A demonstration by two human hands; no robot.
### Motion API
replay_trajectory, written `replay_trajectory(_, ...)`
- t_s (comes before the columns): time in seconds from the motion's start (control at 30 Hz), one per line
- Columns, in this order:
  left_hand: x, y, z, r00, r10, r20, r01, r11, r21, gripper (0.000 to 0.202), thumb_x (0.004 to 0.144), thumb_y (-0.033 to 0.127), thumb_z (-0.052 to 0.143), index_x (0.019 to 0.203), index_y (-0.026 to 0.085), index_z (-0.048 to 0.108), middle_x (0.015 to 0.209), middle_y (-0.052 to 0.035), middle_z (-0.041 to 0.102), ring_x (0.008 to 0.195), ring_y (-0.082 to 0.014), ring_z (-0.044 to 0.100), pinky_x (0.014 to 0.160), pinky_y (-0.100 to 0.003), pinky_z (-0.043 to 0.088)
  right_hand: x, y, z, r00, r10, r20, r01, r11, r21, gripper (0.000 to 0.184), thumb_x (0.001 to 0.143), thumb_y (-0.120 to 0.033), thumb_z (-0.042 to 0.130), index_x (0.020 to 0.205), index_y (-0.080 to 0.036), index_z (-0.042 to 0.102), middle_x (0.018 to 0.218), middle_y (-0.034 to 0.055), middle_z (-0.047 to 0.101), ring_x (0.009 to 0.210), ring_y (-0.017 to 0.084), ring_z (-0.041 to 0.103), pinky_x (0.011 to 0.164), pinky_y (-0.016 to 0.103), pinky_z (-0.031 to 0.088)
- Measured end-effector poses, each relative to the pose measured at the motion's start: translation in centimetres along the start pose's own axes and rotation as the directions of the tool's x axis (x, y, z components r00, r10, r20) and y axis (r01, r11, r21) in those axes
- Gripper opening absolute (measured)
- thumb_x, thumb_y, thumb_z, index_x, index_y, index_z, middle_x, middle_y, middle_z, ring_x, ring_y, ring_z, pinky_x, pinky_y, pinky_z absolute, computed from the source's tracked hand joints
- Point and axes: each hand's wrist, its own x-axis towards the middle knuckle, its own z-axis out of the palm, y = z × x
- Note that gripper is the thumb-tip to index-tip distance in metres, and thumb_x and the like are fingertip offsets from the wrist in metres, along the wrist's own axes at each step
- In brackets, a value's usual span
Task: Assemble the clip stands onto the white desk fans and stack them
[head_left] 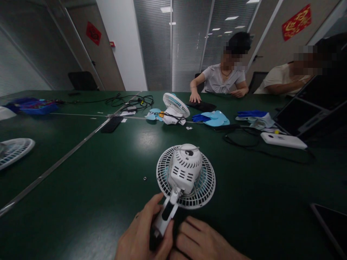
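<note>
A white fan [187,168] lies face down on the green table, its round slotted grille flat against the surface and its vented motor housing upward. Its white neck and clip [168,213] point toward me, with a black pad at the near end. My left hand [142,231] is wrapped around that clip, thumb on one side and fingers on the other. Close beside it on the right, my right hand [202,240] is closed with curled fingers; what they hold, if anything, is hidden. A small ring-like part [145,178] rests left of the grille.
Across the table lie another fan [175,108], light-blue fan blades [217,118], a black phone [111,124], cables [141,103] and a white power bank [283,140]. A grille [16,150] lies left, a dark device [332,224] right. Two people sit opposite.
</note>
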Motion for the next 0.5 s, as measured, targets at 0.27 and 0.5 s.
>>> replay_trajectory(0.27,0.8,0.0,2.3,1.000,0.005,0.014,-0.003,0.987,-0.159,0.043,0.096,0.018,0.069,0.137,0.026,0.058,0.119,-0.0047,0.078,0.105,-0.0151,0.079,0.091,-0.020,0.065,-0.1,1.2,-4.8,0.862,0.379,-0.338,-0.376,0.923,0.075,0.031,0.093,-0.015,0.063,0.124,-0.020,0.062,0.096,0.0068,0.078,0.083,0.021,0.077,0.079,0.032,0.066)
replay_trajectory(0.5,-0.4,-0.3,3.8,0.985,-0.173,0.006,0.157,0.874,-0.460,0.036,0.097,0.029,0.069,0.133,0.030,0.069,0.123,-0.0064,0.074,0.108,-0.0189,0.077,0.090,-0.023,0.065,-0.2,1.5,-3.4,0.825,0.485,-0.290,-0.462,0.875,0.146,0.025,0.094,-0.015,0.066,0.119,-0.021,0.064,0.096,0.0049,0.078,0.084,0.019,0.079,0.079,0.027,0.066)
